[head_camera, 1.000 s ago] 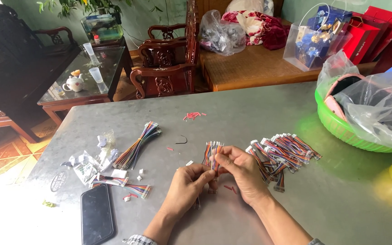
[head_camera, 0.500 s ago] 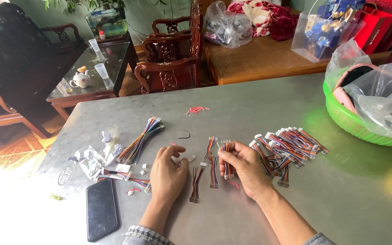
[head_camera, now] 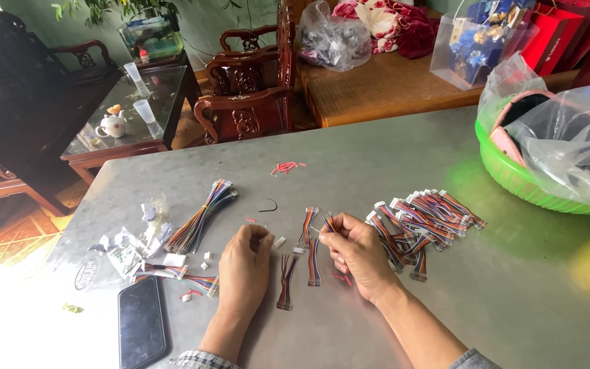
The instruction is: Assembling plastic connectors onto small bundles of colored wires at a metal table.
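Comparing with half a second earlier, the left hand [head_camera: 246,263] is seen drawn back from the table's left part toward the middle, and it now rests curled beside a small white connector [head_camera: 280,242], fingertips close to it; whether anything is pinched cannot be told. The right hand [head_camera: 358,251] is closed on a short multicoloured wire harness [head_camera: 329,223], held up between thumb and fingers, as it was before. Three more short harnesses [head_camera: 298,263] are laid flat between the hands — separated from the stock, so the sorting of single pieces appears to be well under way.

To the right, just beside the right hand, a heap of finished-looking harnesses [head_camera: 421,222] is spread. To the left, a long wire bundle [head_camera: 203,217], torn plastic packets [head_camera: 128,249] and a black phone [head_camera: 143,322] are placed; the phone lies near the table [head_camera: 377,157] front edge. A green basket [head_camera: 513,178] lined with a plastic bag is set at the far right edge. Open room is left across the far middle of the table and at the near right — little is free between the hands.
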